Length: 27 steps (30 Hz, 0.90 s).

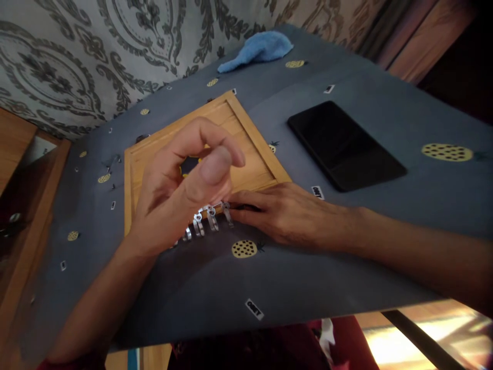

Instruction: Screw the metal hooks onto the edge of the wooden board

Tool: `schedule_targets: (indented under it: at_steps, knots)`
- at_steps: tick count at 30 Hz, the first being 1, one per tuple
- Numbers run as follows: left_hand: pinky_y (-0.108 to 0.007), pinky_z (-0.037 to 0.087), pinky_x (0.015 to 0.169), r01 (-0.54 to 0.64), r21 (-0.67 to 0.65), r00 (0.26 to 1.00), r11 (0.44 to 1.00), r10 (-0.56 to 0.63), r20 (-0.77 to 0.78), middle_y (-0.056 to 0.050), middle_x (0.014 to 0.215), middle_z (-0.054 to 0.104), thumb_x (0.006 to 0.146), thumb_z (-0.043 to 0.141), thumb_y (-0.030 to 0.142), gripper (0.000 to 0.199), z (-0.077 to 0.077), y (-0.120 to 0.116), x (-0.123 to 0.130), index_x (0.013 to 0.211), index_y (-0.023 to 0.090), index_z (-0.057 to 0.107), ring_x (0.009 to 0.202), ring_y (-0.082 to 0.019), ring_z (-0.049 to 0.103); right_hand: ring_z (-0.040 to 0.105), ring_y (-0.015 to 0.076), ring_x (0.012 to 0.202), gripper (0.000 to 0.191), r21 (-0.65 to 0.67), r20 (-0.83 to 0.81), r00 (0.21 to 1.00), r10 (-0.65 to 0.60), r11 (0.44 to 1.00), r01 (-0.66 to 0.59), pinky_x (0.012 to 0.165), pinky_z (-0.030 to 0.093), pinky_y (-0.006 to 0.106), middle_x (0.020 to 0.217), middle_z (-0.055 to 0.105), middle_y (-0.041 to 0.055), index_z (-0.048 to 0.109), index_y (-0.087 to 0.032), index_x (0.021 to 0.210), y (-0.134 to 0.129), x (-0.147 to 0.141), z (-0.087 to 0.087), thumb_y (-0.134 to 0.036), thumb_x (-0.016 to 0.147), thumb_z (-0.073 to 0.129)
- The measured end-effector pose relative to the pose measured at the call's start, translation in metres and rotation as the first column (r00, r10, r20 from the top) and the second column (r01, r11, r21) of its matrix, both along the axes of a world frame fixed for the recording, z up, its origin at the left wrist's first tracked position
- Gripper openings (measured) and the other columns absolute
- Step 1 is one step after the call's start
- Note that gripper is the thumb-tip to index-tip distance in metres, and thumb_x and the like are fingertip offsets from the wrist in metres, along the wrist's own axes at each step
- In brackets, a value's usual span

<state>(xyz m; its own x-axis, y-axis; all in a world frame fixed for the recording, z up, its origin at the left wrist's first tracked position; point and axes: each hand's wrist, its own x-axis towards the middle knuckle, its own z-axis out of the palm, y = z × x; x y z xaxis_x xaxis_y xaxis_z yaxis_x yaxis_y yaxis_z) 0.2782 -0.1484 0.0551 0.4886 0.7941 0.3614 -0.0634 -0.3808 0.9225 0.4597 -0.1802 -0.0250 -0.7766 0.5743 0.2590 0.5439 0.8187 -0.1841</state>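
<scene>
A wooden panel with a raised frame [252,141] lies on the dark cloth. Several silvery metal clips [211,218] stand in a row along its near edge. My left hand [192,180] is raised over the panel with its fingers curled toward the thumb; a dark and yellow thing shows through the gap, and whether the hand holds it is unclear. My right hand [285,213] rests at the panel's near right corner, its fingers closed by the rightmost clip. What they grip is hidden.
A black tablet-like slab [344,146] lies right of the panel. A blue cloth [262,49] is at the back by the patterned curtain [146,31]. Wooden furniture [42,205] stands at the left. The covered table's front edge [285,321] runs near my body.
</scene>
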Motion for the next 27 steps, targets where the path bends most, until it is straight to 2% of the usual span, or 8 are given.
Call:
schedule_targets:
  at_steps: [2, 4, 8, 11, 15, 20, 23, 27]
  knots:
    - [-0.033, 0.043, 0.059, 0.001, -0.018, 1.0, 1.0, -0.001, -0.006, -0.001, 0.063, 0.048, 0.092, 0.063, 0.037, 0.018, 0.0, -0.003, -0.003, 0.087, 0.021, 0.068, 0.057, -0.016, 0.048, 0.061, 0.0139, 0.071, 0.026, 0.021, -0.026, 1.0, -0.002, 1.0, 0.003, 0.058, 0.043, 0.028, 0.114, 0.067, 0.0083, 0.062, -0.019, 0.119, 0.0, 0.0, -0.002, -0.015, 0.096, 0.051]
    - [-0.033, 0.044, 0.064, -0.065, 0.006, 0.997, 0.998, 0.064, 0.046, -0.001, 0.067, 0.049, 0.096, 0.058, 0.029, 0.014, 0.0, -0.006, -0.005, 0.089, 0.021, 0.067, 0.061, -0.015, 0.049, 0.062, 0.0136, 0.071, 0.027, 0.03, -0.023, 1.0, -0.002, 1.0, 0.003, 0.058, 0.043, 0.027, 0.114, 0.068, 0.0083, 0.062, -0.019, 0.119, 0.0, 0.0, -0.003, -0.014, 0.094, 0.051]
    - [-0.028, 0.037, 0.055, -0.06, -0.039, 0.987, 0.997, 0.065, 0.146, 0.002, 0.064, 0.042, 0.096, 0.055, 0.021, 0.015, 0.0, -0.014, -0.002, 0.085, 0.018, 0.065, 0.053, -0.01, 0.037, 0.064, 0.0154, 0.071, 0.027, 0.025, 0.034, 0.999, -0.017, 1.0, 0.016, 0.056, 0.043, 0.029, 0.115, 0.068, 0.008, 0.063, -0.019, 0.118, 0.0, -0.001, -0.001, -0.015, 0.094, 0.05]
    - [-0.027, 0.028, 0.046, -0.099, -0.07, 0.985, 0.993, 0.108, 0.135, 0.005, 0.054, 0.035, 0.096, 0.057, 0.024, 0.018, 0.0, -0.016, 0.003, 0.08, 0.017, 0.062, 0.045, -0.009, 0.031, 0.064, 0.0154, 0.071, 0.029, 0.02, 0.043, 0.999, -0.02, 1.0, 0.019, 0.054, 0.043, 0.029, 0.117, 0.068, 0.0074, 0.063, -0.019, 0.12, -0.001, -0.001, 0.001, -0.015, 0.094, 0.051]
    - [-0.027, 0.023, 0.038, -0.135, -0.025, 0.979, 0.991, 0.137, 0.154, 0.006, 0.046, 0.032, 0.094, 0.06, 0.036, 0.029, -0.001, -0.009, 0.012, 0.07, 0.02, 0.059, 0.037, -0.008, 0.029, 0.063, 0.0133, 0.07, 0.028, 0.029, 0.0, 1.0, -0.011, 1.0, 0.011, 0.056, 0.043, 0.027, 0.115, 0.068, 0.0081, 0.063, -0.019, 0.118, -0.001, -0.001, 0.0, -0.012, 0.094, 0.051]
    - [-0.027, 0.021, 0.035, -0.104, -0.015, 0.984, 0.994, 0.105, 0.144, 0.005, 0.051, 0.039, 0.094, 0.061, 0.033, 0.027, -0.001, -0.004, 0.019, 0.071, 0.019, 0.058, 0.037, -0.007, 0.03, 0.064, 0.0144, 0.074, 0.025, 0.031, -0.036, 0.999, 0.003, 1.0, -0.001, 0.059, 0.045, 0.028, 0.114, 0.068, 0.0087, 0.064, -0.018, 0.116, 0.0, 0.0, -0.001, -0.014, 0.095, 0.053]
    - [-0.029, 0.018, 0.035, -0.059, 0.014, 0.992, 0.998, 0.057, 0.112, 0.006, 0.047, 0.034, 0.093, 0.063, 0.036, 0.027, -0.001, -0.004, 0.021, 0.07, 0.021, 0.059, 0.036, -0.008, 0.028, 0.063, 0.0135, 0.076, 0.024, 0.01, -0.052, 0.999, 0.011, 1.0, -0.01, 0.061, 0.046, 0.027, 0.113, 0.068, 0.0084, 0.064, -0.018, 0.115, 0.0, 0.001, -0.001, -0.013, 0.095, 0.052]
    - [-0.026, 0.022, 0.036, -0.098, -0.037, 0.982, 0.994, 0.103, 0.16, 0.006, 0.05, 0.037, 0.091, 0.066, 0.032, 0.026, 0.004, -0.005, 0.018, 0.071, 0.018, 0.057, 0.037, -0.006, 0.031, 0.064, 0.0139, 0.074, 0.025, 0.02, -0.02, 1.0, -0.003, 1.0, 0.003, 0.059, 0.045, 0.027, 0.114, 0.069, 0.0083, 0.064, -0.018, 0.114, 0.0, 0.0, 0.001, -0.013, 0.093, 0.053]
